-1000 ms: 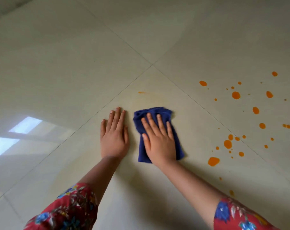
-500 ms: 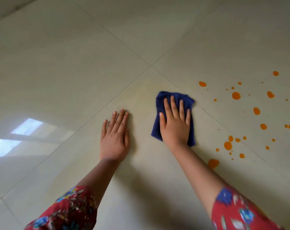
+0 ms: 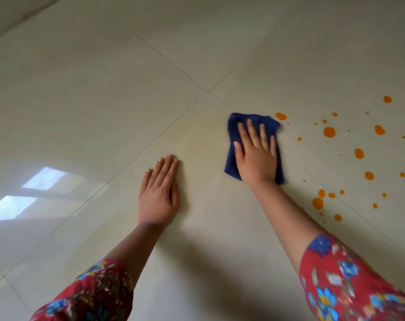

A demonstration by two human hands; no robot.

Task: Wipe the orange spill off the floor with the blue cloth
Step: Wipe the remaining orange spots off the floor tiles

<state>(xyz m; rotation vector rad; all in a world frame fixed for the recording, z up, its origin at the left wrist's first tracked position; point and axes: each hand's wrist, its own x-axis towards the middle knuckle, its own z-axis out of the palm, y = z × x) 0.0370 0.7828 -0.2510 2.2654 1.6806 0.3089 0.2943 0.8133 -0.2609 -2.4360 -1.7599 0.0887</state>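
Note:
A folded dark blue cloth (image 3: 231, 147) lies flat on the pale tiled floor (image 3: 104, 112). My right hand (image 3: 257, 156) presses down on it, fingers spread over the cloth. Orange drops of the spill (image 3: 329, 132) are scattered to the right of the cloth; the nearest drop (image 3: 281, 116) sits just off the cloth's far right corner. Another cluster of drops (image 3: 317, 203) lies right of my right forearm. My left hand (image 3: 158, 193) rests flat on the bare floor to the left of the cloth, holding nothing.
Grout lines cross at a tile junction (image 3: 207, 92) beyond the cloth. A bright window reflection (image 3: 27, 193) shines on the floor at the left. A wall edge (image 3: 2, 31) runs along the top left corner.
My right hand has slid the cloth away from me and to the right, toward the orange drops. The orange smear that was ahead of the cloth is gone. My left hand has stayed put.

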